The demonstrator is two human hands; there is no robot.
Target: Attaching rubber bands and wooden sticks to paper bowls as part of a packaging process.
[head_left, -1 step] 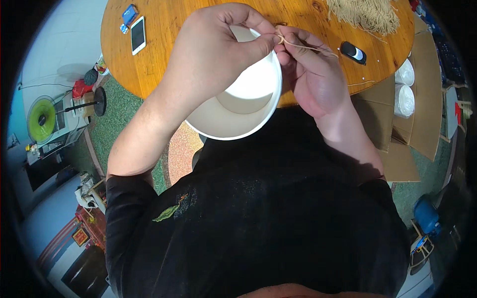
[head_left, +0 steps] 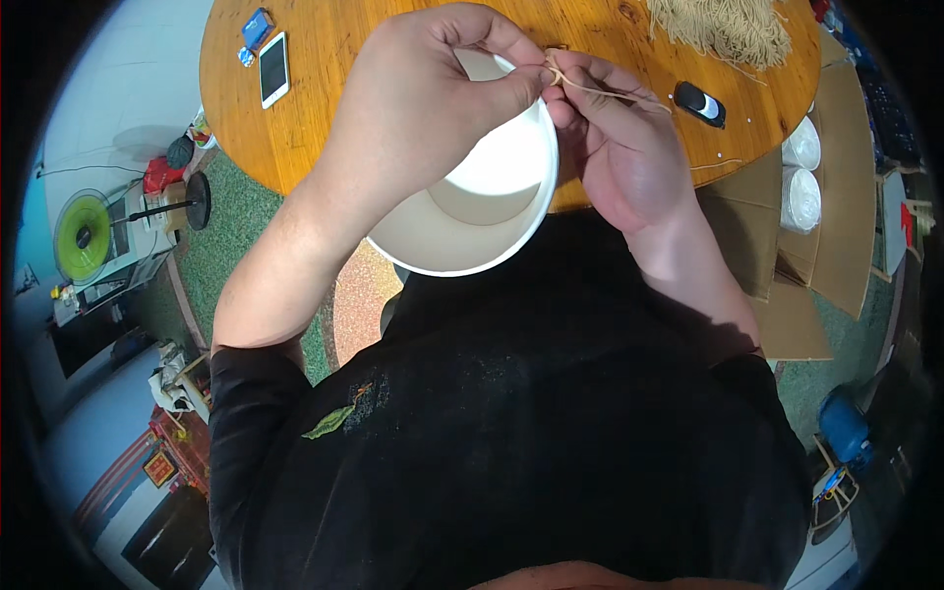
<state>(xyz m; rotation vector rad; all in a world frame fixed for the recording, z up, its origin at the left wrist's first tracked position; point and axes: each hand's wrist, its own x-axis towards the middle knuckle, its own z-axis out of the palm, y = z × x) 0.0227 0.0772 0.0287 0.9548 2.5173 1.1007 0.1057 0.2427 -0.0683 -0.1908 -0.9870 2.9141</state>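
One white bucket [head_left: 433, 234] (cord [head_left: 598, 92] nearby)

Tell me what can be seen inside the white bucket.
Inside the bucket, its pale inner surface shows, part brightly lit, part shaded. The left hand covers the upper-left part of the opening, so whatever lies behind it cannot be seen.

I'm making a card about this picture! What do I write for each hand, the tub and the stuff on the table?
Left hand: pinching the tan cord
Right hand: holding the same cord
White tub: round, open, partly hidden behind the left hand
Wooden table, left side: phone, small blue box
Right side: bundle of tan cords, small black object
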